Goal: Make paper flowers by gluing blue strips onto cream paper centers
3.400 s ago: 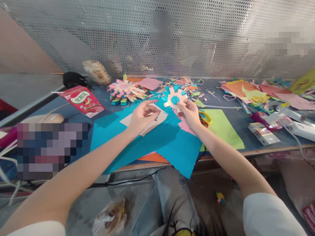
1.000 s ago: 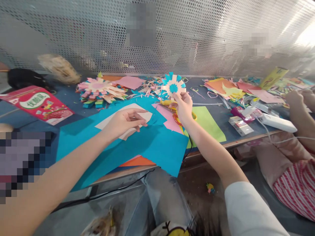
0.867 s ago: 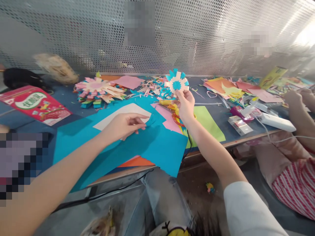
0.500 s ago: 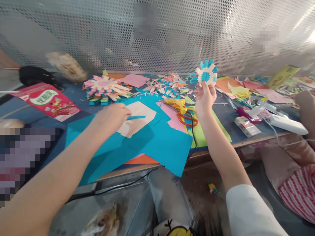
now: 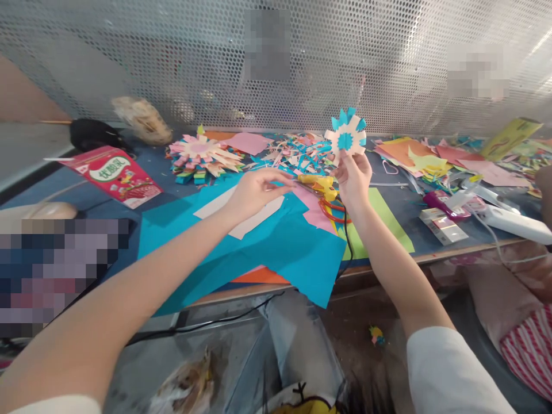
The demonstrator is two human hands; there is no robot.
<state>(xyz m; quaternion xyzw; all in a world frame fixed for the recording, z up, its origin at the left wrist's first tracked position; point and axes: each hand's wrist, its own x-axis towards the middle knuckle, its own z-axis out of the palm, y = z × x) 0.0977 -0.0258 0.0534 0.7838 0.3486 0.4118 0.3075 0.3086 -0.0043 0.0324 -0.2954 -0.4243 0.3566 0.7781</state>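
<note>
Because every place below is told from it, blue sheet (image 5: 259, 247): spread flat on the table with its near corner hanging over the table edge, probably as a working mat.
Right hand (image 5: 353, 178): raised above the blue sheet's far right corner. Thumb and fingers grip the lower rim of the paper flower, which turns its face to the camera, seemingly for a look.
Paper flower (image 5: 346, 135): upright in the air beyond the blue sheet's far right corner, with cream petals over blue ones and a blue centre. It touches nothing but the right hand.
Left hand (image 5: 254, 192): low over the far middle of the blue sheet, fingertips drawn into a pinch that points toward the glue gun. Whether anything is nipped between them is too small to tell.
Cream piece (image 5: 241, 213): flat on the blue sheet, partly under the left hand.
Glue gun (image 5: 317, 184): yellow, lying at the blue sheet's far right edge, within easy reach of both hands.
Scissors (image 5: 332, 208): orange handles just right of the blue sheet, partly hidden by the right wrist.
Layered flower (image 5: 200, 158): lying flat beyond the blue sheet's far left corner, apparently set aside.
Scraps (image 5: 297, 152): heaped beyond the blue sheet's far edge.
Red carton (image 5: 114, 175): left of the blue sheet, well apart from both hands.
</note>
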